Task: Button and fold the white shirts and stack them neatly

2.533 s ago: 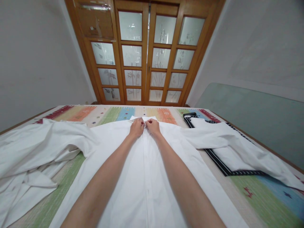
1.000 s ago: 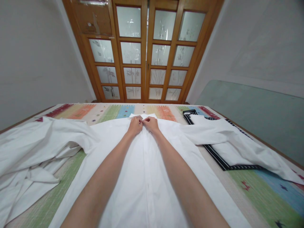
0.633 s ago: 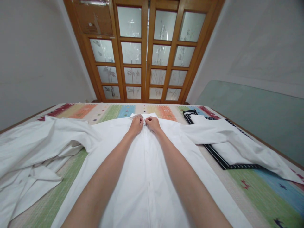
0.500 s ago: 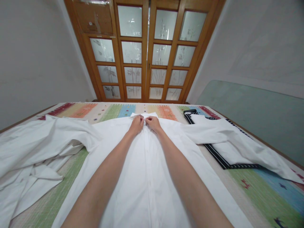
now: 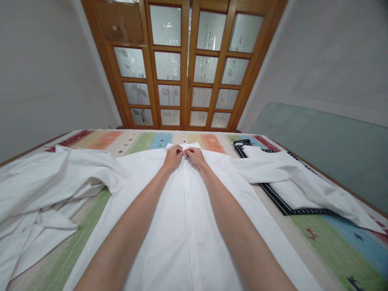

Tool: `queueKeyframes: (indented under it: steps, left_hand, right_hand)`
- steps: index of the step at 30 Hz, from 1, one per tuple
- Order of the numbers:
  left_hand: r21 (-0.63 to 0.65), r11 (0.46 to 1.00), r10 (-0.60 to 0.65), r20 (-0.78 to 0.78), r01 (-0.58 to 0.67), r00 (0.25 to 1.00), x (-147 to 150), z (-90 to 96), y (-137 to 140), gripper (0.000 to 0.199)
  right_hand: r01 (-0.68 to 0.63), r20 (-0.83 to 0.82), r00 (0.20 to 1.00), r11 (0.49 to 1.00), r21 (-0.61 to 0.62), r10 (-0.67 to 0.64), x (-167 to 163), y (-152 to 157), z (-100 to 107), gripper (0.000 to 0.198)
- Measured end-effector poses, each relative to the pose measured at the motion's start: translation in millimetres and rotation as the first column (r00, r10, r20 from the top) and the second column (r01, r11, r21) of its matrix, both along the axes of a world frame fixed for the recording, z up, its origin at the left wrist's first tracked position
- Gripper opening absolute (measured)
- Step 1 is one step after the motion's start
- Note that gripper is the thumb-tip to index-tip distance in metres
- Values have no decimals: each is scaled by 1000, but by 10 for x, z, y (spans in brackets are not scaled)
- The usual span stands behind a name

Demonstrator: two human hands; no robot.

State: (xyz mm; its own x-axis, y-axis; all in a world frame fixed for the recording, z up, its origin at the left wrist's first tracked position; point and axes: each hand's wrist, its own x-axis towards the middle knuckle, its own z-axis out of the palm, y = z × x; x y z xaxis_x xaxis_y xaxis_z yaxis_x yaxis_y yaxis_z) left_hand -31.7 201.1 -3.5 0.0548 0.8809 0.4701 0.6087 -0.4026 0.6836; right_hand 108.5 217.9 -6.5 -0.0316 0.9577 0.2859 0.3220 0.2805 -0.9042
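On a striped, patterned cloth (image 5: 324, 250), a white shirt (image 5: 165, 226) is laid out flat, front up, apparently so that its placket (image 5: 188, 218) is kept straight and reachable. Just below the collar (image 5: 194, 145), fabric is pinched in both the left hand (image 5: 173, 157) and the right hand (image 5: 195, 157), held close together, presumably for fine control; the exact spot gripped is hidden. To the right, a black-trimmed garment (image 5: 275, 199) is partly covered by an outstretched sleeve (image 5: 266, 169).

Bare left forearm (image 5: 129, 222) and bare right forearm (image 5: 235, 216), both slim at the wrists (image 5: 203, 166)
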Motion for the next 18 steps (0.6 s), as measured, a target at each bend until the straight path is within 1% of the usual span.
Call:
queueKeyframes:
  steps: [3, 7, 9, 12, 14, 18]
  left_hand:
    - [-2, 1000, 26, 23, -25, 999, 2, 17, -9, 8]
    - [-43, 996, 79, 66, -76, 995, 8, 53, -27, 4]
    - [-56, 994, 99, 70, -95, 993, 7, 74, -37, 7]
    - [-69, 994, 84, 65, -80, 994, 3, 95, -49, 18]
    - [-71, 996, 67, 72, -62, 995, 1, 99, -54, 22]
    - [-59, 997, 43, 59, -39, 997, -2, 92, -47, 20]
  right_hand:
    - [9, -2, 1000, 1000, 9, -9, 4, -6, 0, 23]
    - [10, -6, 1000, 1000, -29, -10, 5, 5, -17, 26]
    - [9, -3, 1000, 999, -35, -10, 4, 11, -26, 28]
    - [21, 10, 1000, 999, -25, -21, 2, 16, -34, 29]
    - [27, 24, 999, 1000, -12, -27, 1, 16, -37, 31]
    - [20, 51, 999, 1000, -11, -19, -1, 11, -27, 32]
